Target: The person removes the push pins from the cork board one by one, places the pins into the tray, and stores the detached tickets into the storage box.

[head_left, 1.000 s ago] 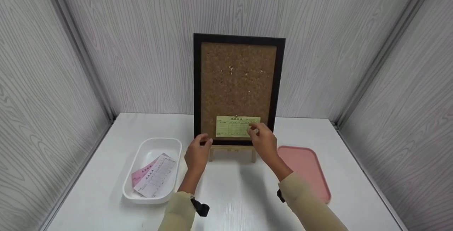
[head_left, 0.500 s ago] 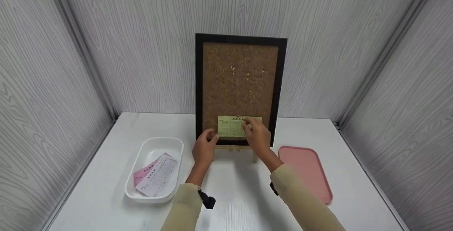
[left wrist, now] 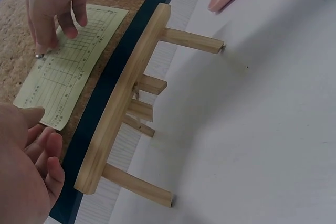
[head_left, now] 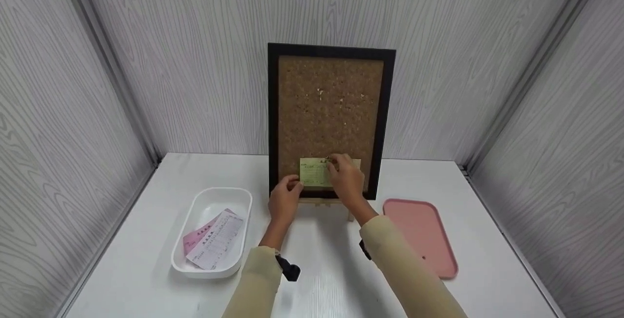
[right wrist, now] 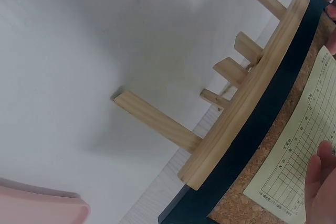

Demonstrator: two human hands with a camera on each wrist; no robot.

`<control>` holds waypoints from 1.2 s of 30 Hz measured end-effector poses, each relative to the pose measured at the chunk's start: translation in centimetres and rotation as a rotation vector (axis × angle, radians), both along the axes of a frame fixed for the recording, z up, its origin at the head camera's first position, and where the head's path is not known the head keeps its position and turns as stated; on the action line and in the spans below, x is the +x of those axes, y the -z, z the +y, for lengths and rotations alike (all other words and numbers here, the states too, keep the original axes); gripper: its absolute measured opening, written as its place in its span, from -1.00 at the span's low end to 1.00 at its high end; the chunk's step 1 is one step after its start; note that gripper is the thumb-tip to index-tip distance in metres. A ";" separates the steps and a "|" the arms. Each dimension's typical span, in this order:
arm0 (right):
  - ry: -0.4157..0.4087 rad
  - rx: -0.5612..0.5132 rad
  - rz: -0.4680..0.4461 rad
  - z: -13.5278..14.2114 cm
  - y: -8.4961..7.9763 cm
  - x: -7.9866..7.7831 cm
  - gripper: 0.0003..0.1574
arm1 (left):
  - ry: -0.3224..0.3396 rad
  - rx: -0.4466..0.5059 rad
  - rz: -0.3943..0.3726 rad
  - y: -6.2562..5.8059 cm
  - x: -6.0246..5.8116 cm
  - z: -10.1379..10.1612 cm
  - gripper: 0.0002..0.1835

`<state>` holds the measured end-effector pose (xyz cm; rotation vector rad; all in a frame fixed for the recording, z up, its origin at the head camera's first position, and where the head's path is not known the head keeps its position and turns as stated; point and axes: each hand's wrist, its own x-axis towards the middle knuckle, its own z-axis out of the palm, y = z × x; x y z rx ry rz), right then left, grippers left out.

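Observation:
A yellow-green printed slip (head_left: 312,174) lies against the lower part of a black-framed corkboard (head_left: 326,118). At the slip's lower left corner is my left hand (head_left: 283,201), pinching the edge between thumb and finger. My right hand (head_left: 347,179) reaches over the slip's right half to its top edge. In the left wrist view, its fingertips meet on a small silvery pushpin (left wrist: 39,56) there. The right wrist view shows the slip's lower right part (right wrist: 294,166) beside the right hand's fingers; the pin is out of that view.
A wooden easel (left wrist: 126,98) supports the board on the white table. To the left, a white tray (head_left: 178,259) holds a pink slip (head_left: 194,238) and a white slip (head_left: 217,242). On the right lies a pink tray (head_left: 419,220) with a small dark thing (head_left: 423,257) on it.
My left hand has moved right and up to the slip's corner. My right hand has moved left and up across the slip to the pushpin. The slip has stayed on the board.

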<state>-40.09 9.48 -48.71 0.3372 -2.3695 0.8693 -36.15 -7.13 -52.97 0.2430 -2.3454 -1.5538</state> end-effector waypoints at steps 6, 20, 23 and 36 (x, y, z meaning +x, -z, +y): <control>0.026 0.006 0.009 -0.3 -0.1 -0.3 -0.84 | 0.003 0.015 0.011 -0.4 -0.4 0.0 -0.74; 0.031 0.009 0.014 -0.4 0.2 -0.7 -0.89 | 0.016 0.017 0.033 -1.3 -0.9 -0.1 -0.78; 0.028 0.010 0.028 -0.5 0.2 -0.7 -0.89 | 0.015 0.020 0.030 -1.2 -1.1 -0.1 -0.79; 0.015 0.076 0.128 -0.4 0.4 -0.9 -0.89 | 0.010 0.004 0.027 -1.2 -1.4 0.1 -0.75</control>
